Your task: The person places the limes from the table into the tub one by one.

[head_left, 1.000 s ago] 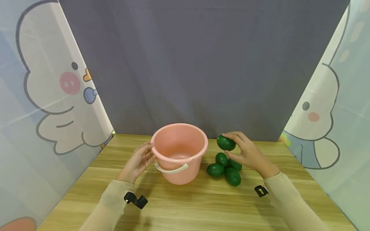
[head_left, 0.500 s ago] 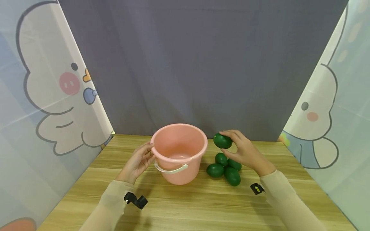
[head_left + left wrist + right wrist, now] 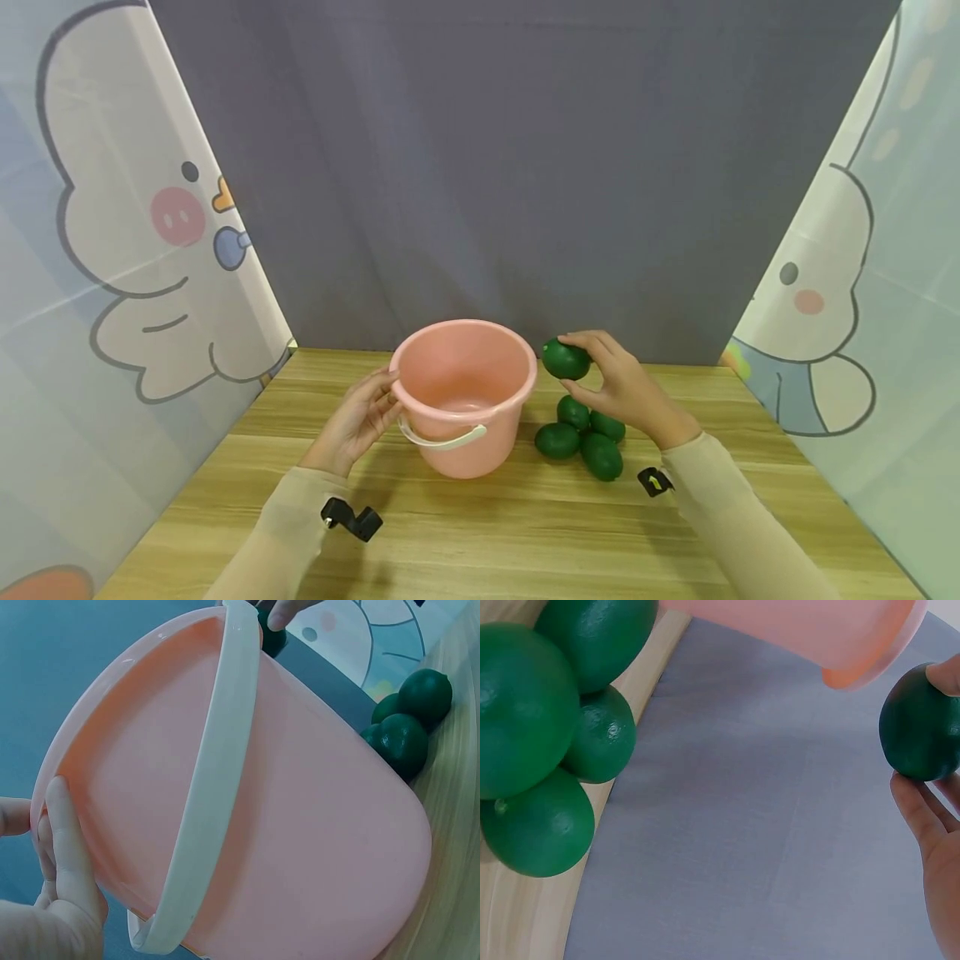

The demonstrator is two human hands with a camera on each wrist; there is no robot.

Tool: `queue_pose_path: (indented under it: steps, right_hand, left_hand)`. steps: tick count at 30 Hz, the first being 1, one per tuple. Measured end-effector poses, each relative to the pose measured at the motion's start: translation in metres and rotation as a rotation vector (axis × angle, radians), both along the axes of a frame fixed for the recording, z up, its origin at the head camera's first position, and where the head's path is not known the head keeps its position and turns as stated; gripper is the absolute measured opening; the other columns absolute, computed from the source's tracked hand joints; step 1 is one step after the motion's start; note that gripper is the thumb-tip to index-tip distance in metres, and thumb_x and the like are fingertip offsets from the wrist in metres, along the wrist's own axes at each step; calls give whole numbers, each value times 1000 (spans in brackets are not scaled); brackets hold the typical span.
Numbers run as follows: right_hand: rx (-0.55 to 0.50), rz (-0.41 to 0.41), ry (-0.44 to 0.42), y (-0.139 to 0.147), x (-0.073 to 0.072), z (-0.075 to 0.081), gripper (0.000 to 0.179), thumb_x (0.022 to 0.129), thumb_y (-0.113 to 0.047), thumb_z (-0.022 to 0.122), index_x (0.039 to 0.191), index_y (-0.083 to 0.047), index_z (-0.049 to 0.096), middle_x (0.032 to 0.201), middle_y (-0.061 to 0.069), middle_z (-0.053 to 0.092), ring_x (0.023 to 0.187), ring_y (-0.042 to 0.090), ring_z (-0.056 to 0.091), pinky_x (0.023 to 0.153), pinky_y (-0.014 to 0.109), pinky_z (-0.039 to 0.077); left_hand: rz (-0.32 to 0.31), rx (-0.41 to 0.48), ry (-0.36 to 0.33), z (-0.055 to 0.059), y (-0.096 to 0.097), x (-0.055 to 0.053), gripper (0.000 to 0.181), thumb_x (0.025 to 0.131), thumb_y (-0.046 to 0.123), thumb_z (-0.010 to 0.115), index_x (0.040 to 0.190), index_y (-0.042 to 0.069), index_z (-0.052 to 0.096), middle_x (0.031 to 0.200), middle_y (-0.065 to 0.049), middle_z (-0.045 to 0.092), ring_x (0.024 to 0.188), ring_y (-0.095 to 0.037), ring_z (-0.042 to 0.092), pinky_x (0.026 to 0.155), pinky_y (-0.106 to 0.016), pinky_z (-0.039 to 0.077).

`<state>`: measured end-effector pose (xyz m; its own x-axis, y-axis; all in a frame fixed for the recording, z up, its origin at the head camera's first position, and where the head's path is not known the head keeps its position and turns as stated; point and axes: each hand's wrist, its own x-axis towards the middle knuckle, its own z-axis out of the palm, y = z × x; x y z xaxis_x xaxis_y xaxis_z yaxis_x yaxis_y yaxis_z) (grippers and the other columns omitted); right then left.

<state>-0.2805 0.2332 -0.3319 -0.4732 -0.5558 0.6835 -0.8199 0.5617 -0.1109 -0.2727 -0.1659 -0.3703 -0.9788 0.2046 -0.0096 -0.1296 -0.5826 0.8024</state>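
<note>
A pink bucket (image 3: 468,450) with a white handle (image 3: 448,442) stands upright on the table. My left hand (image 3: 358,421) grips its rim at the left, with fingers on both sides of the rim in the left wrist view. My right hand (image 3: 626,387) pinches a dark green lime (image 3: 566,360) between thumb and fingers. That lime hangs in the air just right of the bucket's rim, apart from it. Below it, several more limes (image 3: 602,457) lie clustered on the table beside the bucket. In the head view the bucket's visible inside holds nothing.
The wooden table (image 3: 480,542) ends at a grey cloth backdrop (image 3: 480,167) behind the bucket. Printed cartoon curtains (image 3: 135,208) hang on both sides. Each wrist carries a small black camera mount (image 3: 352,518).
My right hand has carried the lime left and slightly up, towards the bucket's rim. The left hand, the bucket and the limes on the table have stayed put.
</note>
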Motion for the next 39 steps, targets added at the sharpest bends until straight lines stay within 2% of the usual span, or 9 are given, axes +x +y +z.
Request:
queue_pose_path:
  steps: [6, 15, 21, 28, 39]
  right_hand:
    - [-4, 25, 37, -6, -2, 2, 65, 81, -12, 81, 139, -6, 53, 131, 12, 55, 118, 25, 56, 94, 38, 58]
    - [-13, 47, 47, -12, -4, 4, 63, 82, -14, 80, 139, -5, 53, 133, 12, 55, 118, 25, 56, 95, 36, 57]
    - [-19, 45, 35, -17, -7, 5, 64, 83, -15, 79, 141, -9, 52, 136, 8, 54, 121, 21, 54, 97, 32, 56]
    - [-26, 71, 54, -26, -9, 6, 66, 81, -11, 82, 140, -8, 53, 133, 11, 55, 116, 24, 58, 92, 38, 60]
    - [-50, 98, 58, -37, -12, 8, 65, 80, -13, 83, 138, -8, 55, 131, 11, 57, 116, 25, 58, 92, 38, 60]
  left_hand:
    - [0, -6, -4, 0, -1, 1, 11, 103, 10, 55, 114, 7, 57, 96, -4, 58, 78, -10, 61, 68, -14, 60]
    - [6, -1, -4, 1, 0, 1, 9, 104, 9, 54, 111, 7, 57, 92, -3, 58, 76, -10, 61, 67, -14, 60]
    - [2, 4, -5, 1, -1, 1, 8, 104, 10, 53, 110, 7, 58, 92, -3, 58, 77, -10, 60, 66, -14, 60]
    - [10, -11, -11, 1, 0, 1, 9, 104, 9, 53, 112, 7, 57, 91, -2, 58, 76, -9, 60, 65, -13, 60]
    - [14, -7, -19, 1, 1, 0, 9, 104, 9, 53, 112, 7, 56, 90, -2, 59, 76, -9, 60, 65, -14, 60]
